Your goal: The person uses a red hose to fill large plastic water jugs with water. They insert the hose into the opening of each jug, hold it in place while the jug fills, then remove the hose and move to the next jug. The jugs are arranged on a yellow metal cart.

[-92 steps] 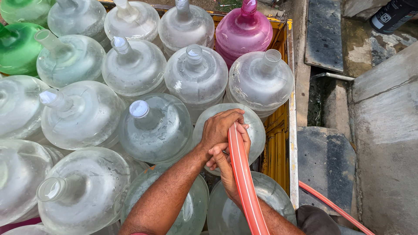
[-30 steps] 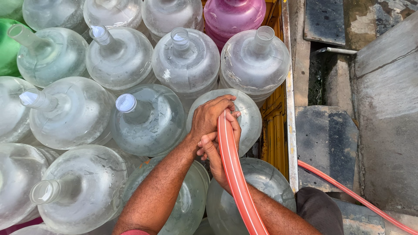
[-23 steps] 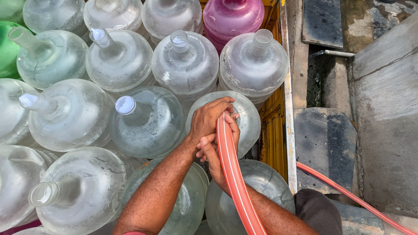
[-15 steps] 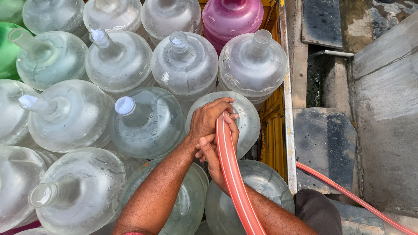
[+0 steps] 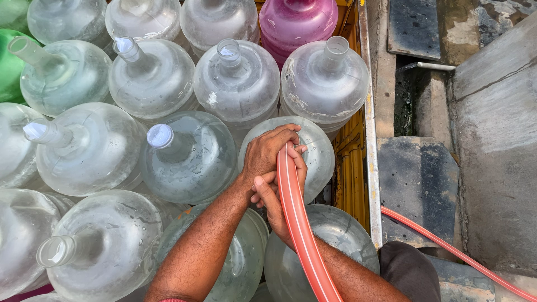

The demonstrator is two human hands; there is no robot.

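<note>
Hose [image 5: 299,223], orange-pink and ribbed, runs up from the bottom edge of the view to the top of a clear water jug [image 5: 313,148], whose neck and mouth are hidden under both hands. The left hand [image 5: 268,151] lies over the jug's top with its fingers curled round the hose end; the right hand [image 5: 277,196] sits just below, fingers wrapped shut about the hose, its palm hidden behind it. Whether the hose tip sits inside the jug's mouth cannot be told. A second stretch of the hose [image 5: 458,254] crosses the concrete ground [image 5: 492,140] towards the lower right corner, cut off there.

This jug stands against the cart's right edge, beside a yellow slatted wall [image 5: 352,162]. Round it crowd other clear jugs; one capped jug [image 5: 187,154] touches it on the left, an open-necked jug [image 5: 324,78] stands just beyond. A pink jug [image 5: 296,22] and a green jug [image 5: 11,72] are cut off by the top and left edges.
</note>
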